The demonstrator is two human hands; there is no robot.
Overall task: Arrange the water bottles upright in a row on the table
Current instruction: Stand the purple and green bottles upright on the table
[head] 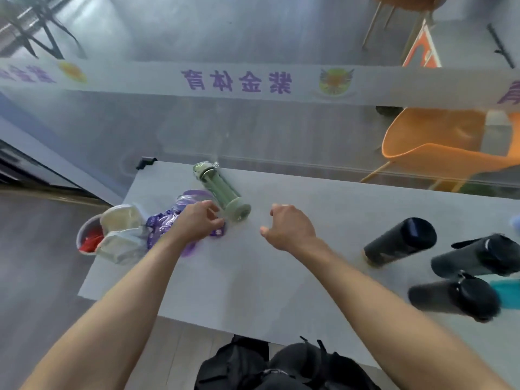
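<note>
At the left edge of the table, containers first. A cup with a pale rim sits there; something red shows inside it, too blurred to name. Touching it on the right are two cream-white containers, one behind the other; contents not visible.

Purple bottle: clear with purple print, lying on its side just beside the white containers, with a purple strap looping out around it.

Green bottle: translucent, on its side, cap toward the far edge, base toward me. I cannot tell whether it holds any liquid.

Three black bottles are grouped at the right, well apart from the others. They are opaque, so contents are unknown. Through the wide lens and the blur I cannot tell whether they stand or lie. A teal object shows behind the nearest one, at the frame edge.

Grips:
- **Left:** my left grip lies on top of the purple bottle, fingers curled down and pinching its right-hand end. The bottle lies flat on the table under my palm. The green bottle's base is just beside this grip's fingertips, on their right.
- **Right:** my right grip hovers above bare table, fingers loosely curled, thumb out, holding nothing. The green bottle is near it on the left; the black bottles are off to its right.
</note>
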